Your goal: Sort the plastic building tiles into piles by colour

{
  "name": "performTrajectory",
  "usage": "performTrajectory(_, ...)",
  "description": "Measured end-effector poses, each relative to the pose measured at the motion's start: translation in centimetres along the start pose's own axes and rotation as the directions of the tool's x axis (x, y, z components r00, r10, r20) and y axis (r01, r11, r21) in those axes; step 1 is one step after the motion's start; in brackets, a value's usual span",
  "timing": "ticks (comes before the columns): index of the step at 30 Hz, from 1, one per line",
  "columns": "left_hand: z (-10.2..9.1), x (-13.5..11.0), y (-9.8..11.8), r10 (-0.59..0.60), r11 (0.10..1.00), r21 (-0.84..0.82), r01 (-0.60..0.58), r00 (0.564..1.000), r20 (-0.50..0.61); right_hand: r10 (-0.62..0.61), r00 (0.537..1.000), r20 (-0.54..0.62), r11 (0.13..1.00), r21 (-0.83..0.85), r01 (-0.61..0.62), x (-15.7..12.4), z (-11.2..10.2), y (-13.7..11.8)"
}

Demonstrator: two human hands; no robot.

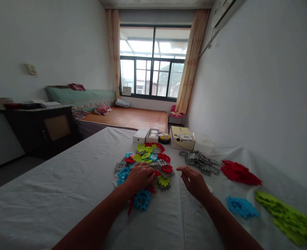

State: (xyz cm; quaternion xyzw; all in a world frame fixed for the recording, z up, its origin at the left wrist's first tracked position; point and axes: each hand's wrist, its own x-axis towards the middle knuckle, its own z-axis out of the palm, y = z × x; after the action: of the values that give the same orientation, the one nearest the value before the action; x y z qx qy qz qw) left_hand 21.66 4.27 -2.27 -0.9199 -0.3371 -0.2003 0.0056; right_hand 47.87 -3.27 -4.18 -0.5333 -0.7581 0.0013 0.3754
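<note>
White-sheeted surface facing a window — left hand on tile pile, grip unclear; right hand open.

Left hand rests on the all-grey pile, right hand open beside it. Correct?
Not quite. The head view shows the left hand resting on the mixed multicoloured pile, not the all-grey pile, which lies farther right, beyond the right hand. The right hand is indeed open beside the left.

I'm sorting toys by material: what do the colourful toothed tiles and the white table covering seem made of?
Colourful toothed tiles: probably moulded plastic or foam, matte, solid colours, crisp notched edges. White table covering: cloth, matte, with soft creases.
</note>
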Motion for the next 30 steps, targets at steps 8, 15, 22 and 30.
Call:
performTrajectory(8, 0.0, 0.3, 1.5, 0.101, 0.911, -0.376, -0.167, 0.977, -0.189, 0.082, 0.989, 0.126, 0.960, 0.255, -0.112, 0.5, 0.6, -3.9)
performTrajectory(15, 0.1, 0.1, 1.4, 0.042, 0.886, -0.450, -0.113, 0.985, -0.165, 0.085, 0.993, 0.084, 0.980, 0.174, -0.098, 1.2, -0.8, -1.0)
performTrajectory(22, 0.2, 0.3, 0.3, -0.001, 0.911, -0.408, -0.064, 0.988, -0.157, 0.484, 0.805, -0.344, 0.861, 0.021, -0.509, -3.0, -10.2, 12.6)
performTrajectory(30, 0.4, 0.4, -0.6, -0.001, 0.915, -0.397, -0.063, 0.987, -0.160, 0.650, 0.589, -0.480, 0.523, -0.279, -0.805, -10.3, -13.5, 20.4)
